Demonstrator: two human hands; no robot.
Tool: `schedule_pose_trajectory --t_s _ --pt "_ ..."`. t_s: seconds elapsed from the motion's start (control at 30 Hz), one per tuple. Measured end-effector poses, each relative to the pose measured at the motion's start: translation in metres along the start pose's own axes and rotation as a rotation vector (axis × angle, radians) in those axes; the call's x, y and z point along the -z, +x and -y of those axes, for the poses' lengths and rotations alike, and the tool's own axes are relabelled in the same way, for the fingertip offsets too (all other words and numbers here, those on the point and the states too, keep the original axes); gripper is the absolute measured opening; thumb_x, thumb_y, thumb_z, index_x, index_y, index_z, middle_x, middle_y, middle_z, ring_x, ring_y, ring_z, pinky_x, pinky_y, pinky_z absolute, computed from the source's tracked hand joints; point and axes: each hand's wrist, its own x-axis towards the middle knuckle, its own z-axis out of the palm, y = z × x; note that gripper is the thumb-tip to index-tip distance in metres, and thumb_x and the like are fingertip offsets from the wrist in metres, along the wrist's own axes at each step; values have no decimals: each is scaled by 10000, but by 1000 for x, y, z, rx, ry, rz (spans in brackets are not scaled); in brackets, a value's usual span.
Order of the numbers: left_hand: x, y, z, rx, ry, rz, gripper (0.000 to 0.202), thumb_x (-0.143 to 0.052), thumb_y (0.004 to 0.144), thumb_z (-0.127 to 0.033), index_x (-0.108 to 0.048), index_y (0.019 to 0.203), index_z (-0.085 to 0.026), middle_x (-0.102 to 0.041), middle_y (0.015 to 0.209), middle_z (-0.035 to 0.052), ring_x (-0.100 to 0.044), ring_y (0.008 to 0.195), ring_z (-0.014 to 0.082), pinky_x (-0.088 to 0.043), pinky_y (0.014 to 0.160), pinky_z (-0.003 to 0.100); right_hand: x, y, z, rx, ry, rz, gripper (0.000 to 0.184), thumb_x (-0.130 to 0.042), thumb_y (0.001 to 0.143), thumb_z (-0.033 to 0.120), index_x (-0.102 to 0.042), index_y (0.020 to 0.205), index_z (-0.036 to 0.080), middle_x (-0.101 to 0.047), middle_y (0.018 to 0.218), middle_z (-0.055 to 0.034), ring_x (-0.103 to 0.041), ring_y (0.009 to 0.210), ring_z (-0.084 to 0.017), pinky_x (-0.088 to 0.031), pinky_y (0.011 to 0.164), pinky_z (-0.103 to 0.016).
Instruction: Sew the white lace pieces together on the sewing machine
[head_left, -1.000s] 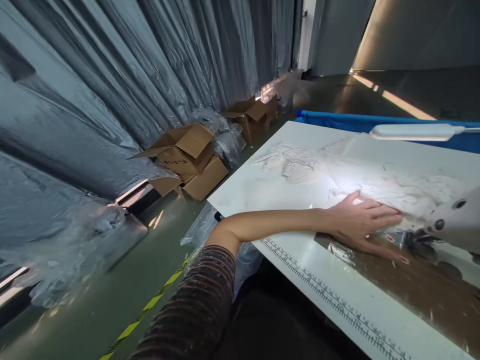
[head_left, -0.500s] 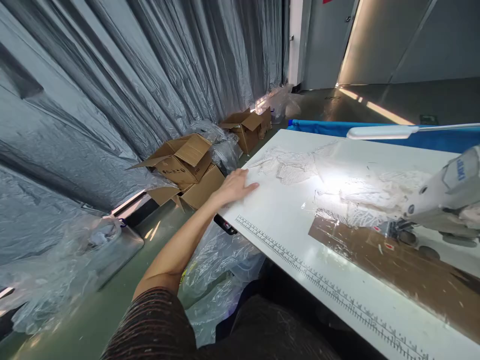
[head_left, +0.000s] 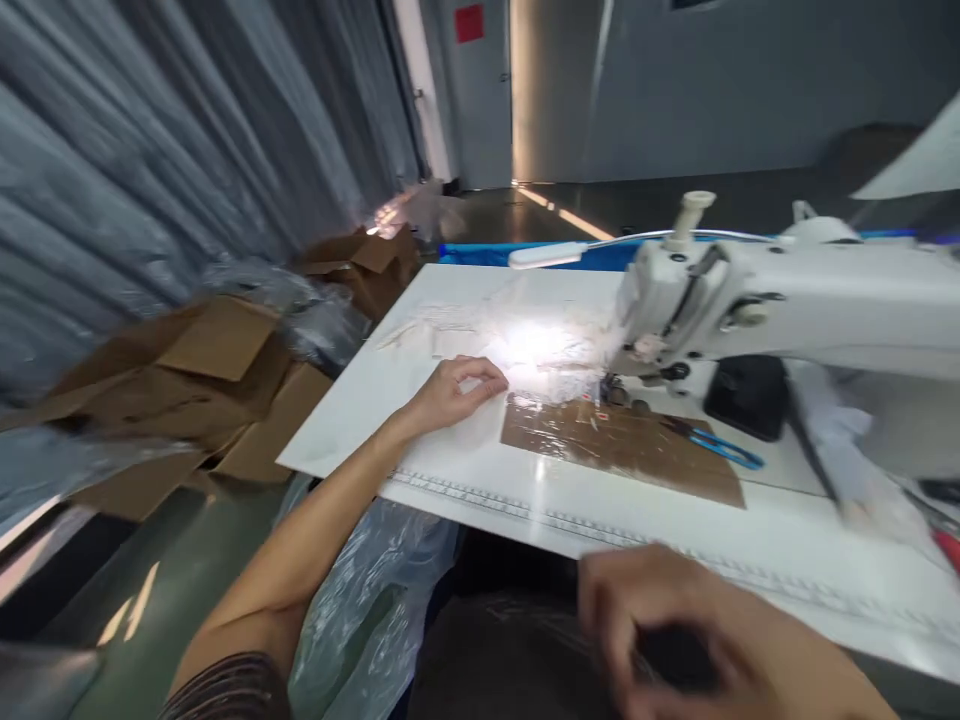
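Note:
On the white table (head_left: 337,430), my left hand (head_left: 454,393) is closed, with thumb and forefinger meeting at the edge of thin white patterned fabric (head_left: 566,382). Glare hides what, if anything, is between those fingertips. My right hand (head_left: 667,610) hangs in front of the table's near edge, its fingers curled and smeared by motion. To the right of my left hand lies a brown sheet (head_left: 570,440) under shiny clear film. The fabric runs up to the presser foot (head_left: 615,390) of a white sewing machine (head_left: 847,300).
Blue-handled snips (head_left: 727,448) lie on the brown sheet's right end, near a black flat object (head_left: 748,397). A white lamp (head_left: 547,256) reaches over the back. Printed ruler marks (head_left: 555,515) follow the front edge. Open cardboard boxes (head_left: 217,340) stand at left.
The view has swung right, showing more of the sewing machine. My left hand has gone from lying flat at the table's left edge to a pinch beside the fabric. My right hand has entered view.

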Motion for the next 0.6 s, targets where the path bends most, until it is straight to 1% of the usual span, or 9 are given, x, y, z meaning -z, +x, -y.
schedule_pose_trajectory --t_s 0.1,0.13,0.17,0.2,0.27,0.37,0.43,0.53,0.6 --pt "-48 26 -15 -144 -109 247 192 -610 888 -357 -723 878 -201 -736 820 27 -656 723 136 -506 735 267 23 9 -16 -166 -107 -217 82 -550 921 290 -615 899 245 -639 877 -26 -608 815 -168 -522 776 -329" --pt "-63 33 -19 -167 -133 329 189 -607 892 -348 -725 902 -201 -740 831 27 -657 710 131 -503 707 256 30 11 -25 -208 -184 -343 105 -581 897 309 -610 978 247 -639 947 -38 -606 861 -179 -519 802 -345" --pt "-76 39 -22 -176 -143 389 187 -603 896 -338 -724 928 -199 -742 844 27 -659 710 130 -499 686 248 35 12 -33 -235 -237 -459 236 -615 869 335 -590 1089 252 -633 1037 -58 -606 927 -197 -517 840 -368" --pt "-87 45 -24 -174 -143 422 187 -599 899 -327 -720 948 -195 -741 859 29 -661 723 131 -496 680 245 39 13 -42 -256 -257 -546 359 -640 848 366 -557 1180 259 -620 1112 -75 -603 991 -216 -516 873 -391" --pt "-102 56 -26 -146 -146 403 183 -602 899 -313 -706 967 -179 -732 888 34 -664 773 138 -496 701 248 44 16 -57 -291 -214 -660 494 -660 825 418 -500 1264 258 -593 1213 -102 -594 1088 -246 -517 910 -424" --pt "-109 66 -26 -39 -224 367 189 -620 892 -316 -672 978 -157 -710 895 43 -659 814 144 -506 723 259 49 24 -72 -356 -118 -832 572 -714 768 443 -465 1235 225 -572 1276 -140 -597 1132 -275 -516 941 -463" --pt "-107 70 -24 55 -296 413 211 -615 898 -337 -648 993 -152 -684 803 29 -643 736 131 -505 675 258 53 32 -79 -350 -17 -912 589 -742 735 425 -448 1200 213 -584 1261 -149 -617 1109 -268 -518 945 -457" --pt "-98 70 -20 171 -431 526 261 -596 910 -363 -604 1057 -147 -637 692 -1 -595 597 106 -483 592 252 62 40 -87 -339 188 -865 509 -726 743 400 -489 1146 200 -677 1026 -96 -677 934 -224 -563 837 -392" --pt "-89 68 -15 218 -541 611 347 -670 860 -319 -565 1144 -150 -667 769 18 -631 662 116 -503 646 272 66 39 -91 -384 215 -833 435 -718 747 394 -558 1092 181 -683 839 -51 -679 797 -199 -571 744 -356"
